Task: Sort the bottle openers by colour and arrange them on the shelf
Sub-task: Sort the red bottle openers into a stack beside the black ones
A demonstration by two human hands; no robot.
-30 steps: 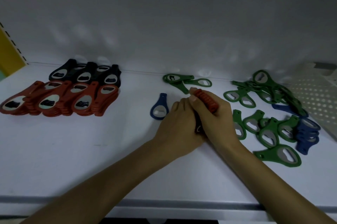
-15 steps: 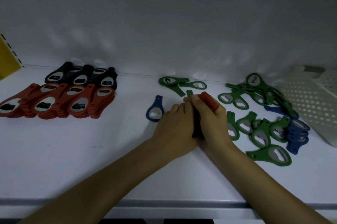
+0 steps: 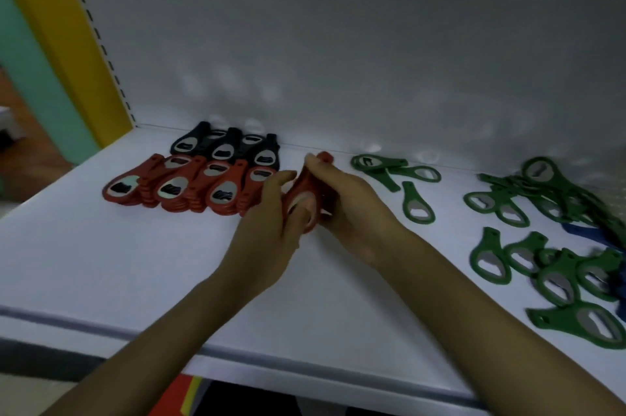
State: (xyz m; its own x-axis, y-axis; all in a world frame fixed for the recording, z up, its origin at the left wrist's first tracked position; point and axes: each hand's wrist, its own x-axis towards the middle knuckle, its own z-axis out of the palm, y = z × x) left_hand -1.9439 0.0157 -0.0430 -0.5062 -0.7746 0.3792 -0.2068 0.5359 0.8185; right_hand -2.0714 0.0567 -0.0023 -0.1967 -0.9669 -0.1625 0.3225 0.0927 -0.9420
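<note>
Both hands hold a stack of red bottle openers (image 3: 302, 193) just right of the red row (image 3: 183, 188) on the white shelf (image 3: 101, 263). My right hand (image 3: 349, 202) grips the stack from the right, fingers curled over its top. My left hand (image 3: 271, 222) holds it from the left, thumb on the metal face. A row of black openers (image 3: 230, 146) lies behind the red row. Loose green openers (image 3: 393, 169) lie right of my hands, and a larger green heap (image 3: 548, 208) with some blue openers (image 3: 584, 232) sits at far right.
The shelf's grey back wall (image 3: 338, 59) rises behind the openers. A yellow upright (image 3: 67, 36) bounds the shelf on the left. The shelf's front edge (image 3: 305, 361) runs below my forearms.
Both hands carried the red stack leftward, from the shelf's middle to beside the red row. The view swung left; the lone blue opener is no longer in sight.
</note>
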